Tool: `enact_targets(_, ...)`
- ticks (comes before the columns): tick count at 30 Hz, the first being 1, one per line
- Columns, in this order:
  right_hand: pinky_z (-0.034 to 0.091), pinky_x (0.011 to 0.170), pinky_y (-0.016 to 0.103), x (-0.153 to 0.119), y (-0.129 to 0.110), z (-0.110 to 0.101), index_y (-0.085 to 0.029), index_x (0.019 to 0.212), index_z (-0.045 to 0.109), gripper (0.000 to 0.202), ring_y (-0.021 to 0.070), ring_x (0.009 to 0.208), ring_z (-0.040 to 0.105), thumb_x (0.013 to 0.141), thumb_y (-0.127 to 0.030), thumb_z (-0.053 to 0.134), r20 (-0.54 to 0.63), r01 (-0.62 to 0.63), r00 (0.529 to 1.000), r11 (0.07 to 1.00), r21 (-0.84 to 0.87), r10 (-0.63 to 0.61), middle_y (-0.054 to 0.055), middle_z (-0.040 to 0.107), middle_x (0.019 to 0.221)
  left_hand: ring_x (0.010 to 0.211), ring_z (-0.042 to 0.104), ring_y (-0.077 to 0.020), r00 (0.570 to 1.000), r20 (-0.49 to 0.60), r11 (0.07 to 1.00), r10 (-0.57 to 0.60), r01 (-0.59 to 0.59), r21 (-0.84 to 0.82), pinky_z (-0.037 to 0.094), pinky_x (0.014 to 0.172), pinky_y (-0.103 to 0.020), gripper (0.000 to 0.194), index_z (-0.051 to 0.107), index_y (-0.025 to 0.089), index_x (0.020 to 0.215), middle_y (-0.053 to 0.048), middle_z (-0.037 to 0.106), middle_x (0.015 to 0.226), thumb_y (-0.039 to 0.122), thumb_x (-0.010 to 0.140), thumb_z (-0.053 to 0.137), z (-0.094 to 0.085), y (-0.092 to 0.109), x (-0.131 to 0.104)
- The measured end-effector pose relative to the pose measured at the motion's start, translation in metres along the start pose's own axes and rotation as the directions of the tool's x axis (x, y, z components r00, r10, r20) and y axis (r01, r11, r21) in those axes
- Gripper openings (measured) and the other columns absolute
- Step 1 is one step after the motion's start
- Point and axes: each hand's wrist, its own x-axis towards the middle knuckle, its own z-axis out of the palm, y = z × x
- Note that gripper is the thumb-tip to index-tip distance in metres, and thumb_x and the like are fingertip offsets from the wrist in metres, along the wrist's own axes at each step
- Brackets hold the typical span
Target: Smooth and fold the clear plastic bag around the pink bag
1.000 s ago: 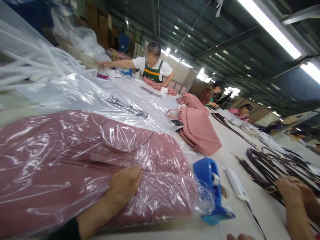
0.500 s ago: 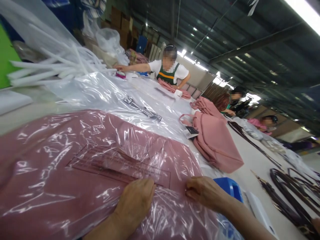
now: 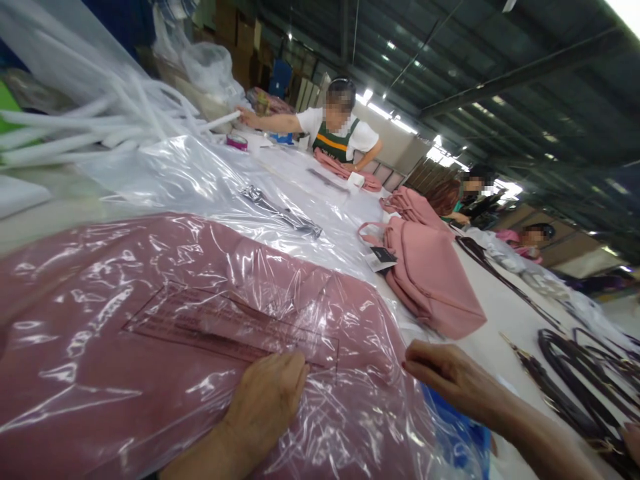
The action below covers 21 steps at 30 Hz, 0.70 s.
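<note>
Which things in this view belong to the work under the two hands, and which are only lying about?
In the work:
- plastic-wrapped pink item
- left hand, on it
- right hand, at its edge

Lying about, it seems:
- pink bag
- dark straps
- tape roll

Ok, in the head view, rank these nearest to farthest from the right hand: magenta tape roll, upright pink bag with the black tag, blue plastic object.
From the right hand:
1. Blue plastic object, just below, partly hidden.
2. Upright pink bag with the black tag, just beyond.
3. Magenta tape roll, far beyond, leftward.
</note>
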Motion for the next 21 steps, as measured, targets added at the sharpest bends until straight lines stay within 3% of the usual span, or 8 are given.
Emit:
enact_targets(5, 0.030, 0.064, 0.028, -0.011, -0.029, 0.003, -0.020, 0.073, 0.047, 0.029, 0.0123, 0.069, 0.047, 0.094, -0.037, 0.038, 0.179, 0.110, 0.979, 0.992, -0.058, -0.098, -0.002, 0.052, 0.071, 0.065, 0.067, -0.0237, 0.994, 0.105, 0.999, -0.036, 0.037, -0.008, 0.056, 0.064, -0.038, 0.021, 0.057, 0.019, 0.071, -0.002, 0.065, 0.066, 0.014, 0.090, 0.050, -0.001, 0.000, 0.001)
enact_targets(9, 0.024, 0.055, 0.027, 0.010, -0.034, 0.014, -0.019, 0.064, 0.043, 0.020, 0.0088, 0.057, 0.039, 0.082, -0.020, 0.051, 0.291, 0.105, 0.953, 0.993, -0.048, -0.087, -0.005, 0.043, 0.059, 0.066, 0.067, -0.0231, 0.991, 0.120, 0.998, -0.054, 0.055, -0.006, 0.056, 0.065, -0.037, 0.021, 0.057, 0.019, 0.072, -0.002, 0.065, 0.067, 0.015, 0.091, 0.049, 0.000, 0.000, 0.001)
enact_targets(15, 0.022, 0.054, 0.027, 0.050, -0.018, 0.032, -0.018, 0.061, 0.052, 0.015, 0.0089, 0.054, 0.041, 0.073, -0.017, 0.061, 0.222, 0.003, 0.975, 0.992, -0.128, 0.025, -0.005, 0.047, 0.055, 0.060, 0.064, -0.0213, 0.998, 0.059, 0.999, -0.029, 0.028, 0.022, 0.052, 0.059, -0.034, 0.021, 0.054, 0.020, 0.068, 0.001, 0.061, 0.062, 0.014, 0.089, 0.052, 0.001, 0.001, -0.002)
enact_targets(21, 0.028, 0.053, 0.025, 0.053, -0.006, 0.044, -0.019, 0.063, 0.051, 0.021, 0.0116, 0.060, 0.049, 0.069, -0.023, 0.070, 0.129, -0.112, 0.984, 0.991, -0.067, 0.120, -0.004, 0.053, 0.061, 0.058, 0.063, -0.0216, 0.999, 0.043, 1.000, -0.004, 0.003, 0.020, 0.051, 0.058, -0.035, 0.021, 0.054, 0.020, 0.069, 0.001, 0.060, 0.061, 0.013, 0.089, 0.051, 0.001, 0.002, -0.001)
